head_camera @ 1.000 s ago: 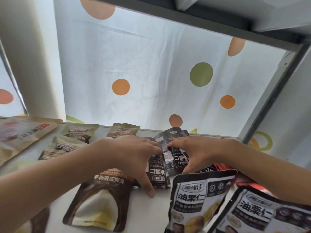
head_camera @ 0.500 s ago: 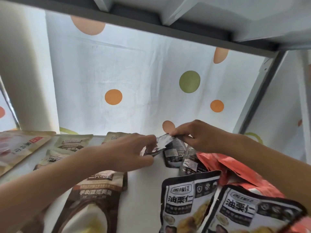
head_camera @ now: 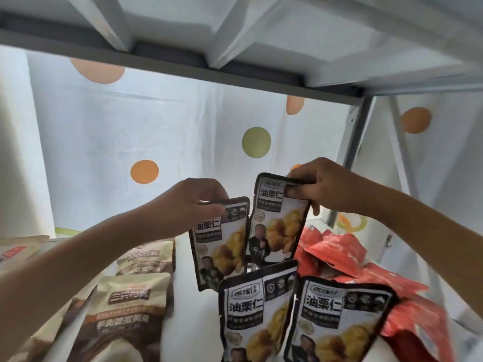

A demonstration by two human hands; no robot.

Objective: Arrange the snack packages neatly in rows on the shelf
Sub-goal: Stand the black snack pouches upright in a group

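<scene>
My left hand (head_camera: 192, 203) pinches the top edge of a black-and-white chestnut pouch (head_camera: 222, 244) and holds it up above the shelf (head_camera: 193, 309). My right hand (head_camera: 322, 186) grips the top of a second chestnut pouch (head_camera: 278, 226) of the same kind, raised slightly higher and beside the first. Both pouches hang upright with their printed fronts facing me. Two more chestnut pouches (head_camera: 257, 312) (head_camera: 337, 320) lie flat side by side at the front of the shelf, below the held ones.
Brown and cream nut bags (head_camera: 130, 317) lie in a column at the left, with a beige bag (head_camera: 18, 250) at the far left. A heap of red packets (head_camera: 347, 259) fills the right side. The upper shelf's frame (head_camera: 183, 58) hangs low overhead; a dotted white curtain (head_camera: 156, 126) backs the shelf.
Both hands have lifted off the shelf, each raising a chestnut pouch upright and turned to show its front. The view has tilted up toward the upper shelf.
</scene>
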